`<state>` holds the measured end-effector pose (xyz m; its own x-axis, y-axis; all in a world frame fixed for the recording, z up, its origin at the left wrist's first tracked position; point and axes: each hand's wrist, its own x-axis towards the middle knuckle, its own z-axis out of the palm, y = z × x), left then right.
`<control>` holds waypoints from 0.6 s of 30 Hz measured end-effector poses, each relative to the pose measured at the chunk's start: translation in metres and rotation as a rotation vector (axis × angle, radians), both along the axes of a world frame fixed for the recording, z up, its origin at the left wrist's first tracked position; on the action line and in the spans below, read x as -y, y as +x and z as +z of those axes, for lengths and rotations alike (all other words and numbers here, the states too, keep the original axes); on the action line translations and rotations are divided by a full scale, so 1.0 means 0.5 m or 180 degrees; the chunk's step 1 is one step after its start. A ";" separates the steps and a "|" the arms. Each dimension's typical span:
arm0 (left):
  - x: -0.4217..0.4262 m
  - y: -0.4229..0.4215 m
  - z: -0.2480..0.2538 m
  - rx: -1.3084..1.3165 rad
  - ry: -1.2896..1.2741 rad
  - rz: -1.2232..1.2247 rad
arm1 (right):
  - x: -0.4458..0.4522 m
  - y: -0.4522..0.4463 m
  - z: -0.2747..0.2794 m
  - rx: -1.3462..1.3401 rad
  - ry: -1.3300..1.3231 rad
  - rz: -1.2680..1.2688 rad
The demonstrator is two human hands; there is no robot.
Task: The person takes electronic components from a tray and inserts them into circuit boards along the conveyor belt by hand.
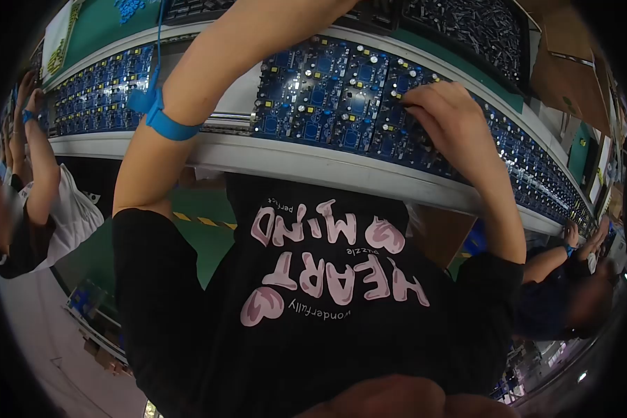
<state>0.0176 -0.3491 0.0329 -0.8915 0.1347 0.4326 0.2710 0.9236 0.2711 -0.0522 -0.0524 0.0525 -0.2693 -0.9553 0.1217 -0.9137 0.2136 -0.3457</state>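
My right hand (447,115) is over a panel of blue circuit boards (320,87) on the line. Its thumb and fingers are pinched together at the boards' surface. A small dark bit shows at the fingertips, too small to name. The boards carry white round parts, yellow square parts and small blue ones. My left forearm, with a blue wrist strap (168,124) and cord, reaches across the line and past the top edge. The left hand itself is out of view, beyond the black tray (386,19) at the far side.
A black bin (470,35) of many small dark parts stands behind the line. More boards (104,87) lie to the left and others run right. A metal rail (313,157) edges the line near me. Cardboard (564,83) stands far right. Co-workers' arms (43,150) are on both sides.
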 end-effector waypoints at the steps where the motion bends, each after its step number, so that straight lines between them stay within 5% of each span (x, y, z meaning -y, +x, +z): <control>1: 0.002 -0.001 -0.002 0.0037 0.0017 0.0019 | 0.000 -0.001 0.001 -0.0017 -0.0033 -0.0015; 18: -0.006 0.109 0.044 0.0428 0.0165 0.0249 | 0.012 -0.009 0.025 -0.0183 0.0314 0.0297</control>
<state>0.0719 -0.3461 0.0547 -0.9487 0.0431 0.3133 0.1569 0.9243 0.3480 -0.0569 -0.0585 0.0648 -0.1742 -0.9840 0.0387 -0.9489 0.1572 -0.2737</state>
